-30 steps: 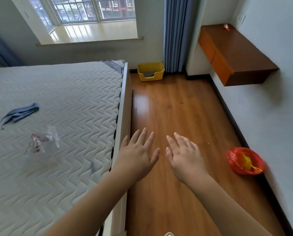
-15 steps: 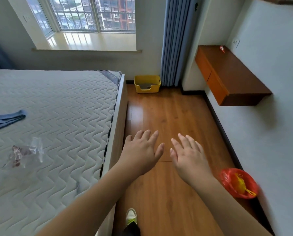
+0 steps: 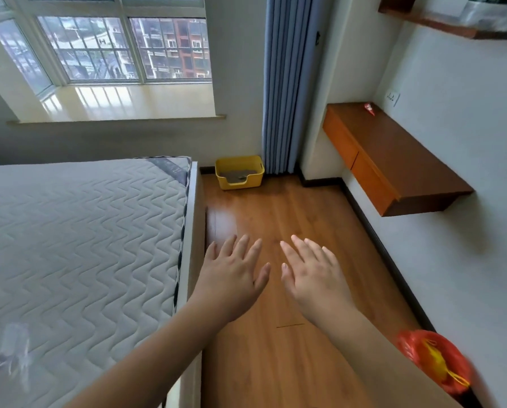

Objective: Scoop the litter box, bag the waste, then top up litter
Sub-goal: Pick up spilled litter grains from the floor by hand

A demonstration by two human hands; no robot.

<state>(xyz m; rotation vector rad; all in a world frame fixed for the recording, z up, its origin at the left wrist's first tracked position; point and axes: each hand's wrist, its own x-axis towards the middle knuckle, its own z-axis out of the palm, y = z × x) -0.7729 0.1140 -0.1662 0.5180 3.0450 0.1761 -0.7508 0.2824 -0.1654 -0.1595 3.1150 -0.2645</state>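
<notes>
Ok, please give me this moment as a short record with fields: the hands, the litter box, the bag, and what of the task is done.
left hand: open, fingers spread, holds nothing, held above the floor
right hand: open, fingers spread, holds nothing
litter box: yellow, on the floor in the far corner, between the bed and the curtain
bag: red plastic, on the floor by the right wall, something yellow inside
task progress: scooping not yet begun; litter box out of reach

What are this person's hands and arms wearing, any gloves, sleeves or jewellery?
Nothing shows on them. The left hand and right hand are bare, without gloves, rings or a watch, and both forearms are uncovered as far as the frame's lower edge, with no sleeve in sight.
</notes>
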